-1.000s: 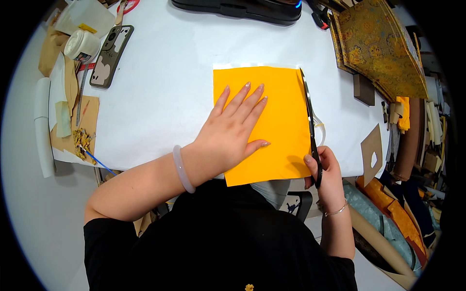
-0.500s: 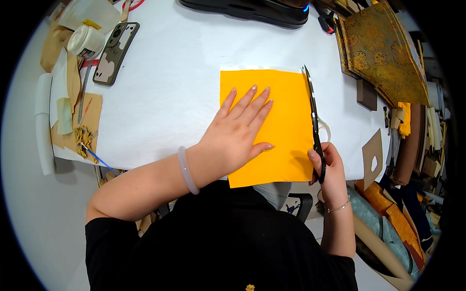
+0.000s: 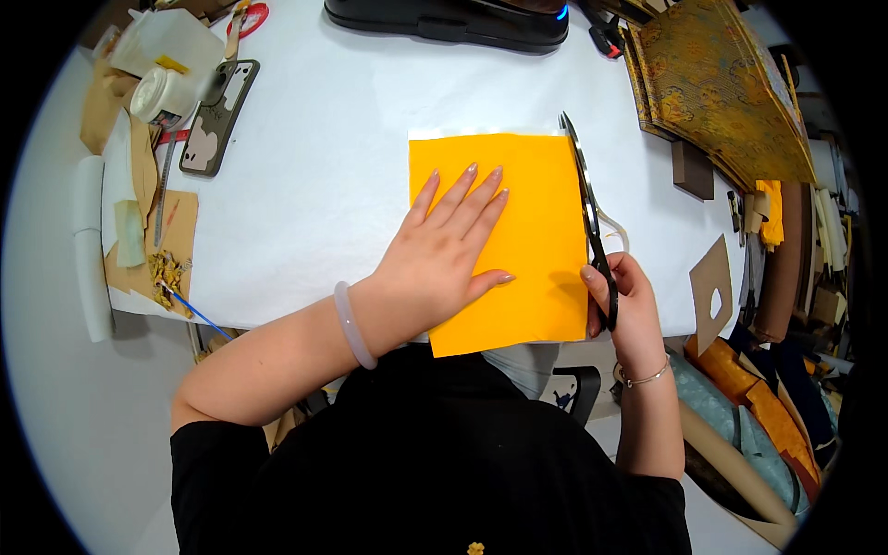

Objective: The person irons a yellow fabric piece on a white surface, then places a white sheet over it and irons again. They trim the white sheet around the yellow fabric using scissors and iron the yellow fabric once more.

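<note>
A bright yellow rectangular sheet [image 3: 532,222], cloth or paper, lies over a slightly larger white layer whose strip shows along the far edge. Its near edge reaches past the table's front. Pressed flat on the sheet, fingers spread, is my left hand [image 3: 453,250]. Beside the sheet's right edge my right hand [image 3: 629,301] grips the handles of black scissors [image 3: 589,203]. The blades point away from me along that edge, tips near the far right corner. Whether they cut into the material I cannot tell. A thin pale strip [image 3: 612,227] curls out right of the scissors.
On the left are a phone [image 3: 215,125], a white jar [image 3: 162,95] and a blue-handled brush [image 3: 199,310] by paper scraps. A black case [image 3: 449,23] stands at the far edge. Patterned boards [image 3: 717,83] and a brown card with a hole [image 3: 710,291] lie right.
The view has shifted slightly. My left hand stays flat on the yellow sheet, and the scissors in my right hand remain along its right edge.
</note>
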Demonstrator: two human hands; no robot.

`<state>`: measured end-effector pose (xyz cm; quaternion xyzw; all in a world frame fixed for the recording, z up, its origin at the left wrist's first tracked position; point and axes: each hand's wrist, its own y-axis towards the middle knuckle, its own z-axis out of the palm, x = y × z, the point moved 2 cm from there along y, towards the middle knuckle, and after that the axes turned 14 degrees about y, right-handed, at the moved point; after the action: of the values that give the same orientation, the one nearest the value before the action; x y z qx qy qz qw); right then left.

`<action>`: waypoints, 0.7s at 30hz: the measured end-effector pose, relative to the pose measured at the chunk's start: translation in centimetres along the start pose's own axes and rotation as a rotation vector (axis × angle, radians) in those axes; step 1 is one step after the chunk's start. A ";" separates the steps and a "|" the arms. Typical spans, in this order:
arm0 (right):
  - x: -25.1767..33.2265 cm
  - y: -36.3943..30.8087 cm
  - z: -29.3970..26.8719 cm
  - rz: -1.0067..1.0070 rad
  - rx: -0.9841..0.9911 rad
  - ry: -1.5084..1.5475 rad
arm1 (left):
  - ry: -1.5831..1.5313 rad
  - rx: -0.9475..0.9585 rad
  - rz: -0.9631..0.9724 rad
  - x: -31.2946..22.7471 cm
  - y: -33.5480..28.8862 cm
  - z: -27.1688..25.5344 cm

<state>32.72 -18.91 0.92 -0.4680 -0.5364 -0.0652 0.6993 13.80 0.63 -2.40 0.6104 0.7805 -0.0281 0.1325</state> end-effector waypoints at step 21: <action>1.2 0.2 -1.4 0.033 0.102 -0.093 | 0.134 0.141 0.015 0.3 -0.1 -1.3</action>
<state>34.34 -19.31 1.78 -0.4430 -0.5631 -0.0044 0.6976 13.45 1.19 -1.19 0.6244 0.7791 -0.0414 0.0369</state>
